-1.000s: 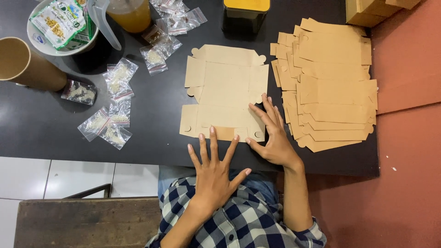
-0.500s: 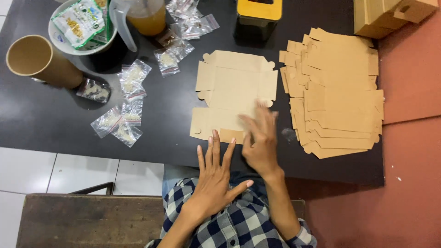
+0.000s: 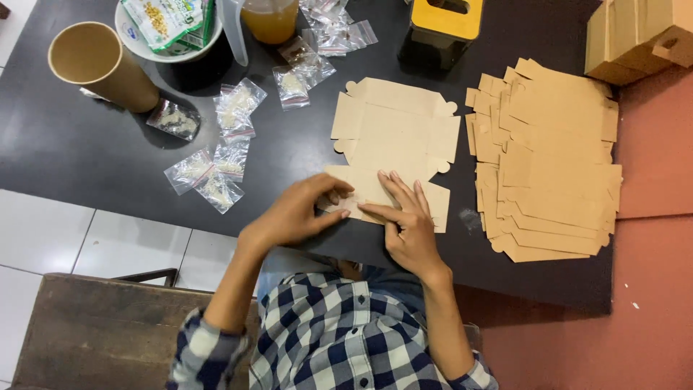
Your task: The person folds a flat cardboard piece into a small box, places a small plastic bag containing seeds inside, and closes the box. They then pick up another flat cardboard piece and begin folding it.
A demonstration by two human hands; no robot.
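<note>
A flat brown cardboard box blank lies on the black table in front of me. My left hand grips the blank's near left flap, fingers curled around its edge. My right hand presses flat on the near edge of the same blank, fingers spread and pointing left. The two hands almost touch at the fingertips. A stack of the same brown blanks lies to the right of my right hand.
Several small clear bags with pale contents are scattered left of the blank. A brown paper cup, a white bowl with a snack packet, a cup of orange drink, a yellow-topped container and folded boxes stand behind.
Both hands moved from the table's near edge onto the blank's near flap. The left hand, earlier spread off the table, now curls around the flap. The camera view shifted slightly.
</note>
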